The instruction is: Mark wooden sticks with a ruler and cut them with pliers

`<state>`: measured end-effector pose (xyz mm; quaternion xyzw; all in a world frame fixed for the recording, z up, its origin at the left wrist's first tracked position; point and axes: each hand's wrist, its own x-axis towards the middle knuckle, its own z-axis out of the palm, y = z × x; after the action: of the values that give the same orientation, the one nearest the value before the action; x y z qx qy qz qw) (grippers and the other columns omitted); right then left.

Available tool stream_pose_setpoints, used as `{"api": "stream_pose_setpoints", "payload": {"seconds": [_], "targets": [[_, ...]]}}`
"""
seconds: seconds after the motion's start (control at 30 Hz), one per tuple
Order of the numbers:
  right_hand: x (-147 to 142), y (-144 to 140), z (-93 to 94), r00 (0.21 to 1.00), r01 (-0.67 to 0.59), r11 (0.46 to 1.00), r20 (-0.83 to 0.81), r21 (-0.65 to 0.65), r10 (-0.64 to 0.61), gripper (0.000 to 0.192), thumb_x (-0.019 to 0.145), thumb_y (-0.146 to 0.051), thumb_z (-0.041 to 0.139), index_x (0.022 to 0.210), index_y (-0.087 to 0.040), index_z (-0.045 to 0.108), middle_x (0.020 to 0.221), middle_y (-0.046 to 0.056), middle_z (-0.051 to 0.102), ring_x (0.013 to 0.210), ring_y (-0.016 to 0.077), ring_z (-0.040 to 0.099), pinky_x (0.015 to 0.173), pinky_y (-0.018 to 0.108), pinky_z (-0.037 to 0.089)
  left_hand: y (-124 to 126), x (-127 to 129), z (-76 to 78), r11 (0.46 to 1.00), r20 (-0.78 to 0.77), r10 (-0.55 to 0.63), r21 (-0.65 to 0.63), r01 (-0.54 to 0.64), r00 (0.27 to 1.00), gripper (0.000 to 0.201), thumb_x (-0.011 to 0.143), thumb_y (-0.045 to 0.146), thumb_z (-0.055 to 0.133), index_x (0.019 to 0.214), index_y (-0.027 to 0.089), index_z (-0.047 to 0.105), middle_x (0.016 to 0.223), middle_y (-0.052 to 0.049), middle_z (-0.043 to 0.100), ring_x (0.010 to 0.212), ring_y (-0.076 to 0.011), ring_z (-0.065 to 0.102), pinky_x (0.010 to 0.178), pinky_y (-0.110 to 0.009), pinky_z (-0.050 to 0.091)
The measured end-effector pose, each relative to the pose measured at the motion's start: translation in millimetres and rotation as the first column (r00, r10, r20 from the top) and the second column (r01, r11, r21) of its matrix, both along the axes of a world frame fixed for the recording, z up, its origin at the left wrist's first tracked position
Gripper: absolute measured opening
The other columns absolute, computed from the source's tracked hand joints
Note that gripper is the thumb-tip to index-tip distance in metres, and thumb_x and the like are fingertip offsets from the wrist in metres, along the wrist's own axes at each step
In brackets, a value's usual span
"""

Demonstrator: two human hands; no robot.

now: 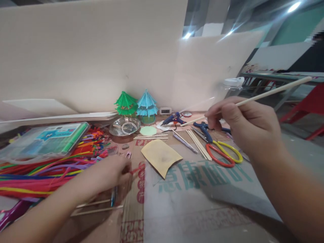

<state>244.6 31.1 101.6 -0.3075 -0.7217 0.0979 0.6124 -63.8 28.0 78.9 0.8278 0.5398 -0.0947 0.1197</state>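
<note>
My right hand (pixel 243 118) is raised on the right, its fingers closed around a thin wooden stick (pixel 275 90) that slants up to the right. On the left, my left hand (pixel 115 172) hovers low over the table, fingers pinched at a small blurred red piece (pixel 136 169) whose kind I cannot make out. Between the hands lies a tan sheet of sandpaper (pixel 162 156) with curled edges. Several wooden sticks (pixel 198 145) lie beside red-and-yellow-handled scissors (pixel 220 155) below my right hand. A small pink clip (pixel 128 155) lies by my left hand.
A blue glue gun (pixel 173 118) stands at the back near green (pixel 126 104) and blue (pixel 146 104) tiered roof models. A metal dish (pixel 125 126) sits left of them. Colourful pipe cleaners (pixel 63 172) and a plastic case (pixel 45 141) fill the left. A pale board (pixel 101 57) rises behind.
</note>
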Motion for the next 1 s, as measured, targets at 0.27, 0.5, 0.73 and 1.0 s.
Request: {"api": "stream_pose_setpoints", "payload": {"seconds": [0.27, 0.5, 0.73, 1.0], "targets": [[4.6, -14.8, 8.8, 0.997, 0.014, 1.0, 0.071, -0.024, -0.012, 0.028, 0.097, -0.035, 0.051, 0.08, -0.019, 0.067, 0.059, -0.002, 0.058, 0.055, 0.0076, 0.052, 0.05, 0.022, 0.041, -51.0, 46.0, 38.0, 0.796, 0.332, -0.358, -0.381, 0.471, 0.873, 0.017, 0.079, 0.016, 0.062, 0.089, 0.024, 0.074, 0.073, 0.004, 0.072, 0.06, -0.0112, 0.062, 0.048, -0.017, 0.039], [-0.4, -26.3, 10.2, 0.99, -0.028, 0.986, 0.135, -0.166, 0.051, 0.034, 0.096, -0.044, 0.05, 0.08, -0.018, 0.064, 0.061, -0.001, 0.058, 0.053, 0.0091, 0.051, 0.049, 0.023, 0.041, -60.0, 130.6, -33.6, 0.55, 0.489, -0.752, 0.096, 0.83, 0.442, 0.023, 0.088, 0.022, 0.057, 0.107, 0.019, 0.067, 0.101, -0.003, 0.076, 0.087, -0.0166, 0.07, 0.072, -0.021, 0.053], [-29.1, -2.4, -46.0, 0.926, 0.054, 0.899, 0.359, -0.434, 0.117, 0.04, 0.097, -0.037, 0.039, 0.063, -0.019, 0.05, 0.058, 0.0, 0.054, 0.055, 0.0122, 0.052, 0.054, 0.025, 0.04, 19.6, 45.5, -56.9, 0.855, 0.288, -0.431, 0.433, 0.285, 0.855, 0.023, 0.089, 0.024, 0.052, 0.106, 0.015, 0.065, 0.12, -0.015, 0.066, 0.114, -0.0295, 0.058, 0.098, -0.048, 0.047], [-64.0, 29.9, -104.0, 0.831, -0.02, 0.86, 0.469, -0.51, 0.297, 0.023, 0.095, -0.023, 0.041, 0.079, -0.019, 0.057, 0.074, 0.004, 0.065, 0.071, 0.0168, 0.059, 0.068, 0.028, 0.044, 30.4, 48.5, -89.9, 0.911, 0.362, -0.325, 0.368, 0.186, 0.874, 0.034, 0.083, 0.03, 0.058, 0.113, 0.015, 0.061, 0.122, -0.014, 0.064, 0.116, -0.0302, 0.056, 0.099, -0.05, 0.046]]}}
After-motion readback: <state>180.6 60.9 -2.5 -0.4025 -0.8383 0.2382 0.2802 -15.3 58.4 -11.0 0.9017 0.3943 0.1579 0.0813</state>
